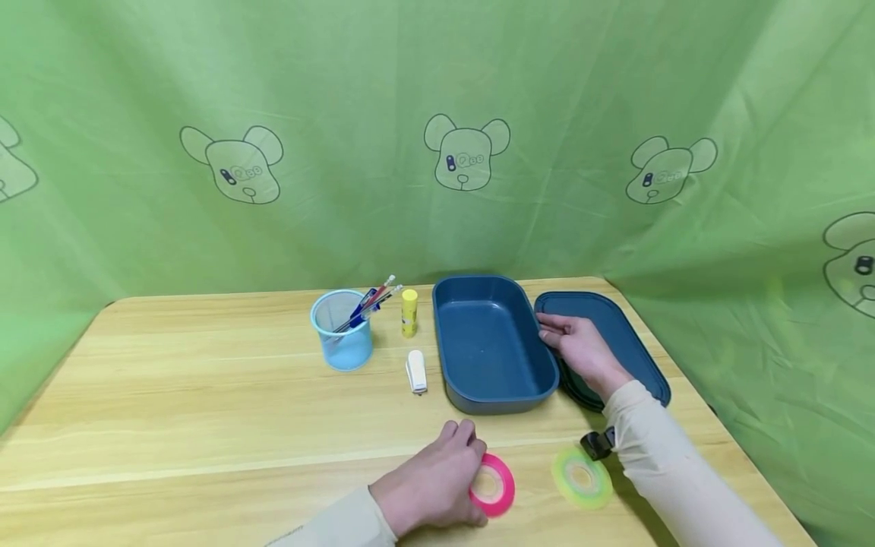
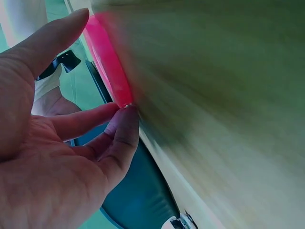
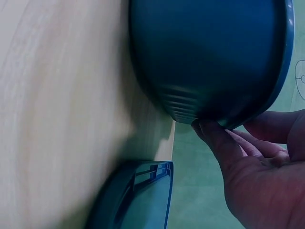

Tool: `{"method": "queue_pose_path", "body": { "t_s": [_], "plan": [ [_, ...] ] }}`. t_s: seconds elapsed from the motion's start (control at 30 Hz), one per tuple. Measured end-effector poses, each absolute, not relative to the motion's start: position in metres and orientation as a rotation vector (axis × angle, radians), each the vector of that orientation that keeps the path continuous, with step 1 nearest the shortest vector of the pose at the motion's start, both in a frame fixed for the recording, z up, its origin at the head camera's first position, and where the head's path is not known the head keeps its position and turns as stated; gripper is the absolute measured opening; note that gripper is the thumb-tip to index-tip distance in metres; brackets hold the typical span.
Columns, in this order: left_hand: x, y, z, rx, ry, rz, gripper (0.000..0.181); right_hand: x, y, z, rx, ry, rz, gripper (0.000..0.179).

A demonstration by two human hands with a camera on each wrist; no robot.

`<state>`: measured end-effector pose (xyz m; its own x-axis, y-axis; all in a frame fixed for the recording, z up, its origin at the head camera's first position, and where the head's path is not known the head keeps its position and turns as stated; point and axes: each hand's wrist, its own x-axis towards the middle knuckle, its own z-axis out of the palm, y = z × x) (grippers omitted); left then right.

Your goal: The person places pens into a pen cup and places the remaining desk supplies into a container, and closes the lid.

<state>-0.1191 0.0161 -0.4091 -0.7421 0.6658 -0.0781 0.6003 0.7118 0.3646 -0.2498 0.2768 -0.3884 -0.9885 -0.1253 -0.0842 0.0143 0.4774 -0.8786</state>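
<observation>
At the front of the table, my left hand [image 1: 437, 477] grips the outer edge of a flat pink tape roll [image 1: 504, 486]. In the left wrist view, the thumb is at one end of the pink tape roll [image 2: 108, 57] and the fingertips are at the other. My right hand [image 1: 582, 348] touches the right outer wall of a deep blue plastic box [image 1: 484, 346], its fingers fairly straight. The right wrist view has those fingertips against the box's outside [image 3: 209, 62]. The box's inside looks bare.
A blue lid [image 1: 618, 334] lies right of the box, partly under my right arm. A yellow-green tape roll [image 1: 595, 486] lies near my right sleeve. Left of the box are a white stapler [image 1: 416, 371], a yellow glue stick [image 1: 409, 313] and a light-blue mesh cup [image 1: 347, 351] with pens.
</observation>
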Motion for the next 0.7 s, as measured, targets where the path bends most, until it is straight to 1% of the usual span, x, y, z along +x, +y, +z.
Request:
{"method": "queue_pose_path", "body": {
  "t_s": [0.3,0.53,0.7],
  "plan": [
    [-0.1211,0.0155,-0.4103,1.026,2.711,0.465,0.069,-0.2496,0.2764,-0.3885,-0.099,2.582,-1.534,0.047],
    [-0.1227,0.0165,-0.4119,1.067,2.693,0.478,0.063,-0.2489,0.2763,-0.388,-0.105,2.587,-1.528,0.047],
    [-0.1239,0.0168,-0.41,1.059,2.667,0.509,0.063,-0.2491,0.2764,-0.3889,-0.115,2.598,-1.529,0.046]
  ]
}}
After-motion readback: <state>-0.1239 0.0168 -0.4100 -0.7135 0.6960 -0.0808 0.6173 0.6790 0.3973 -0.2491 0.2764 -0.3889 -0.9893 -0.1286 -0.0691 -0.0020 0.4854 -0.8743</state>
